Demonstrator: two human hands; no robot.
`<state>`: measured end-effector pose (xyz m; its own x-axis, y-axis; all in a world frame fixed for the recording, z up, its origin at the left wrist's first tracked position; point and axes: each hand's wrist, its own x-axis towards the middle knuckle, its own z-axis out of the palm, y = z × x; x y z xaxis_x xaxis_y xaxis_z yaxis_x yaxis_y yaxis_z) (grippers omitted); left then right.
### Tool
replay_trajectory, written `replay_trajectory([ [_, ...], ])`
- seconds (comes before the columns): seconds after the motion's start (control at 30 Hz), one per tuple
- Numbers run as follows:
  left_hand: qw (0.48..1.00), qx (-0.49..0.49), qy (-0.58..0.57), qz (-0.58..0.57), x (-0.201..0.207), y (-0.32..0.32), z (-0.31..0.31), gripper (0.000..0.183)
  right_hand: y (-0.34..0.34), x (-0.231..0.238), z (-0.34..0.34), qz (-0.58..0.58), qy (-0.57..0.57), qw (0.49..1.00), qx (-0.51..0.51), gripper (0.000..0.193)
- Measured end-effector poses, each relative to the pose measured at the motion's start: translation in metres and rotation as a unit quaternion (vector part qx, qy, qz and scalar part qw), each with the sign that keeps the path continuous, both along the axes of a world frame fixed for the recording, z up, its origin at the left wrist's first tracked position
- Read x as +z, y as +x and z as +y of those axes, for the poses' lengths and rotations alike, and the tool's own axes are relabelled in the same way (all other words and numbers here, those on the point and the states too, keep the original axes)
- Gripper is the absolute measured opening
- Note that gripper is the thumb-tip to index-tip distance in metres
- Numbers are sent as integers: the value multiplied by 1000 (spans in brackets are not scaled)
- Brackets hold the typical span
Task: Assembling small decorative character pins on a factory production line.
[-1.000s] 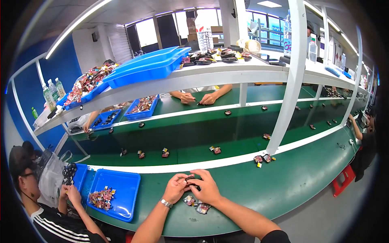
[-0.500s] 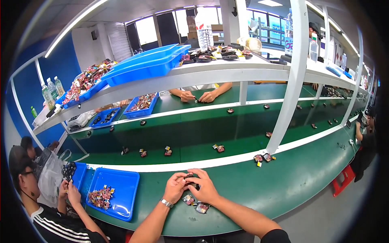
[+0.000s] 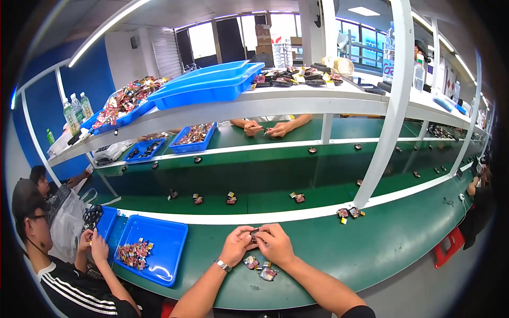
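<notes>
My left hand [image 3: 236, 247] and my right hand [image 3: 276, 245] meet over the green worktop. Fingers of both are closed around a small dark part [image 3: 254, 236], mostly covered, whose kind I cannot make out. Just below my hands lie two small assemblies, one dark and reddish [image 3: 251, 262] with a pale patch, the other pinkish with a yellow-and-white tab [image 3: 268, 274]. A watch with a metal band is on my left wrist.
To my left a blue tray [image 3: 182, 249] holds a pile of small red-and-yellow parts [image 3: 134, 254]. A co-worker [image 3: 40, 233] handles a part beside it. A white shelf post [image 3: 389, 116] rises ahead, near several assemblies [image 3: 350, 213]. More assemblies dot the green belt [image 3: 260, 205].
My view has shifted slightly, so the scene sits further right. My right fingers have drawn in over the dark part, which stays between both hands.
</notes>
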<state>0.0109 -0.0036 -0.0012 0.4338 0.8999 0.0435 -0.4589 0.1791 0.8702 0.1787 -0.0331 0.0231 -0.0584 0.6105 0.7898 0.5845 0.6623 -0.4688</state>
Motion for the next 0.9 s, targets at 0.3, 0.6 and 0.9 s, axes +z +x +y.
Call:
replay_trajectory([
  [0.3,1000,-3,-4,9,-1,0,0,25,-2,0,-1,-29,-14,999,-16,18],
  [0.6,1000,-8,1,10,-1,-2,-1,25,-4,-3,0,-30,-4,999,-22,15],
  [0.9,1000,-10,-7,8,3,3,-2,24,6,3,0,-143,72,987,-16,24],
])
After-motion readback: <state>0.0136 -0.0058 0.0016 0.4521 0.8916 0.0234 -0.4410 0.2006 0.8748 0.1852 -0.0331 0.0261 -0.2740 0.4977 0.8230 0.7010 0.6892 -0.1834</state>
